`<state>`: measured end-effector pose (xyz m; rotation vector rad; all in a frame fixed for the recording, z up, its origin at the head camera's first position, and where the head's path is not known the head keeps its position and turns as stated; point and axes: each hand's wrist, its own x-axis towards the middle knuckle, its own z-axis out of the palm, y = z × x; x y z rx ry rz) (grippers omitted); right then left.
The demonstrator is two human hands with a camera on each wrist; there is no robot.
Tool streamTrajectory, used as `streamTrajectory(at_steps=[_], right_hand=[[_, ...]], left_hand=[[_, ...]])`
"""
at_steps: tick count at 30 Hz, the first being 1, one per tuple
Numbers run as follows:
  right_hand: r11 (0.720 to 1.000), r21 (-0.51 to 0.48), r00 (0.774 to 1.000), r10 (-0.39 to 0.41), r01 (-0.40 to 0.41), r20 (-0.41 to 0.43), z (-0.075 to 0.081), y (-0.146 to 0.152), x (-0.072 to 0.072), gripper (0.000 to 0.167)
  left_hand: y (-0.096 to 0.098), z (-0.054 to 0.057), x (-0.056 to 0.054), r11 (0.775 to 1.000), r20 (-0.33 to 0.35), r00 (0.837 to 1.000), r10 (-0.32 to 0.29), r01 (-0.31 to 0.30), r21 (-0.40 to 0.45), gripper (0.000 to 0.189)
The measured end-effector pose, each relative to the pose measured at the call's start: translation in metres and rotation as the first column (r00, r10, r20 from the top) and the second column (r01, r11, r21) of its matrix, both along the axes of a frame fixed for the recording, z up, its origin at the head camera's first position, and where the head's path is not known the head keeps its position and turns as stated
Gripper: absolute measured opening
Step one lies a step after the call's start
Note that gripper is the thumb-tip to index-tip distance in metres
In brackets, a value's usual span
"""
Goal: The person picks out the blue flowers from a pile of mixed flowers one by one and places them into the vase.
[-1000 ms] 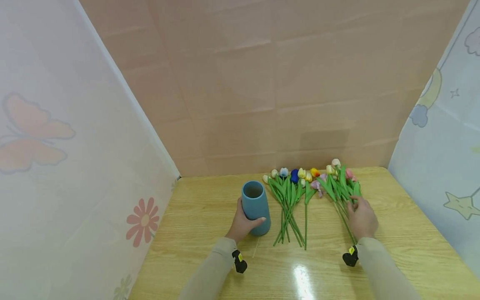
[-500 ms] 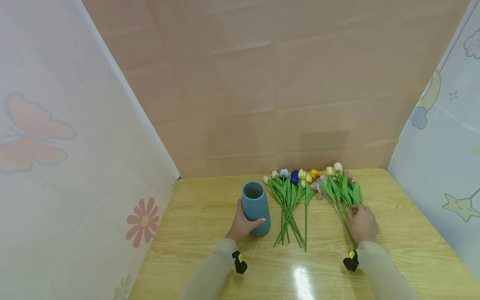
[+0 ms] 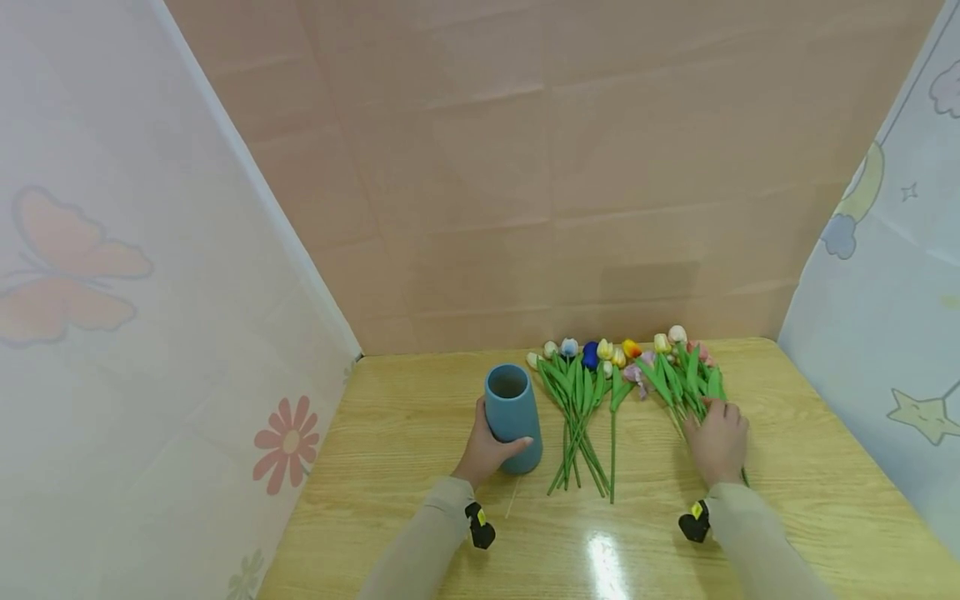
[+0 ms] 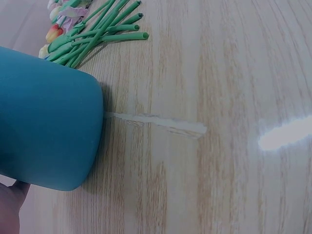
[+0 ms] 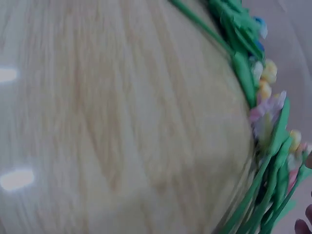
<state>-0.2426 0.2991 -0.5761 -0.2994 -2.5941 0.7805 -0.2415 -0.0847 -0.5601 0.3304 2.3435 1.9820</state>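
A tall blue vase (image 3: 513, 421) stands upright on the wooden table, its round mouth facing up. My left hand (image 3: 483, 450) grips it low on its left side, thumb across the front. In the left wrist view the vase's base (image 4: 58, 126) fills the left edge. To the right lies a bunch of tulips (image 3: 678, 379) with green leaves and pale yellow, white and pink heads. My right hand (image 3: 717, 440) is over its stems, fingertips at the leaves. At the right wrist view's edge, fingertips (image 5: 302, 226) show spread apart beside the stems (image 5: 253, 200).
A second tulip bunch (image 3: 579, 408) lies between the vase and my right hand, with crossed stems and white, blue and yellow heads. One separate stem (image 3: 612, 450) lies beside it. A peach backdrop (image 3: 465, 208) rises behind the table (image 3: 405, 417). Printed cloths hang on both sides.
My right hand came down toward me along the right-hand bunch, then went slightly left and forward over the stems. The bunch shifted a little toward me. My left hand and the vase stayed put.
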Motion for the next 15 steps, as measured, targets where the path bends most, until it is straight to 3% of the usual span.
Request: streamTrajectory(at_steps=[7, 11, 15], right_hand=[[0.991, 0.013, 0.987, 0.135, -0.135, -0.084, 0.018, -0.044, -0.006, 0.036], [0.973, 0.038, 0.967, 0.231, -0.228, -0.111, 0.020, -0.073, -0.006, 0.028], [0.955, 0.090, 0.954, 0.290, -0.283, -0.073, 0.015, -0.099, -0.006, 0.023]], left_hand=[[-0.001, -0.005, -0.003, 1.000, -0.026, 1.000, 0.010, -0.011, -0.010, 0.098], [-0.001, -0.006, -0.003, 1.000, -0.020, 1.000, 0.011, -0.011, -0.010, 0.099], [-0.001, -0.007, -0.003, 1.000, -0.010, 1.000, 0.011, -0.011, -0.007, 0.100]])
